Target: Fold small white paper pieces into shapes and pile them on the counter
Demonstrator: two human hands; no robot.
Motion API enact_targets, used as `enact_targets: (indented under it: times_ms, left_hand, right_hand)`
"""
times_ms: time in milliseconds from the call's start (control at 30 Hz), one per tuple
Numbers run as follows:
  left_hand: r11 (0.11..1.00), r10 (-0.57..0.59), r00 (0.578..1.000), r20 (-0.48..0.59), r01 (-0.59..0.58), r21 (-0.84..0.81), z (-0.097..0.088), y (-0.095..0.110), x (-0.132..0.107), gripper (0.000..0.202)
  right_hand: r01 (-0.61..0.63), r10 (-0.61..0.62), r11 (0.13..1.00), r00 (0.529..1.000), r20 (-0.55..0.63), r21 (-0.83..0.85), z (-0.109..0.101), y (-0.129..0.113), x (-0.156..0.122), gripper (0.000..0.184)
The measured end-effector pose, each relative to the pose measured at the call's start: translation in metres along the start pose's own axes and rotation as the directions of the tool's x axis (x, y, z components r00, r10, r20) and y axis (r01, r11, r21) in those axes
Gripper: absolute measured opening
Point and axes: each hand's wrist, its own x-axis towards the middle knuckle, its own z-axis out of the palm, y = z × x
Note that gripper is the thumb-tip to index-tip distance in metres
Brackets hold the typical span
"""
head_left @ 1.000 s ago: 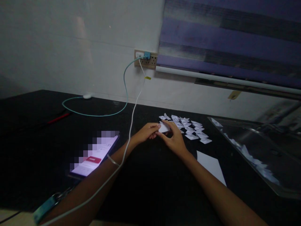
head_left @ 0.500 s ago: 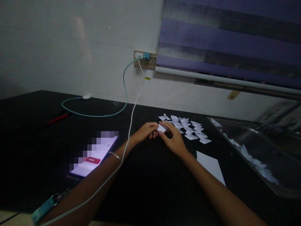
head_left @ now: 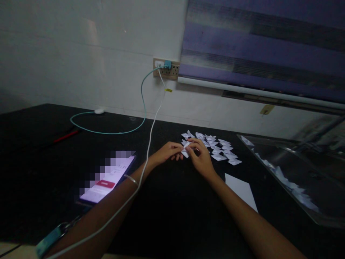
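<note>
Between my hands is a small piece of folded white paper [head_left: 185, 153], held just above the black counter. My left hand [head_left: 170, 151] pinches its left side with thumb and fingers. My right hand [head_left: 201, 156] grips the right side, thumb and forefinger close together on it. Parts of the paper are hidden by my fingers. Right behind my hands lie several small folded paper boats [head_left: 216, 146], grouped in rough rows. A flat white sheet of paper [head_left: 241, 190] rests beside my right forearm.
A phone [head_left: 107, 180] with a lit screen lies left of my left forearm. A white cable [head_left: 151, 138] runs from the wall socket [head_left: 174, 69] across that arm. More folded paper lines the edge of the metal sink [head_left: 285, 147] at right. A teal cable [head_left: 118, 132] loops on the counter.
The small paper has turned in my fingers and now shows a pointed lower end. My right fingers have curled in closer; both arms stay nearly where they were.
</note>
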Motion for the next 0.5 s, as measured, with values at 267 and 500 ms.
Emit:
enact_targets:
  times_ms: [267, 500]
  left_hand:
    - [0.991, 0.028, 0.999, 0.02, -0.03, 0.128, 0.009, 0.006, -0.003, 0.048]
    - [0.984, 0.006, 1.0, 0.027, -0.011, 0.177, 0.013, 0.008, -0.006, 0.046]
  right_hand:
    - [-0.108, 0.116, 0.973, 0.993, -0.029, 0.204, 0.005, 0.011, 0.001, 0.024]
    - [-0.112, 0.121, 0.979, 0.992, -0.04, 0.17, 0.004, 0.009, 0.0, 0.025]
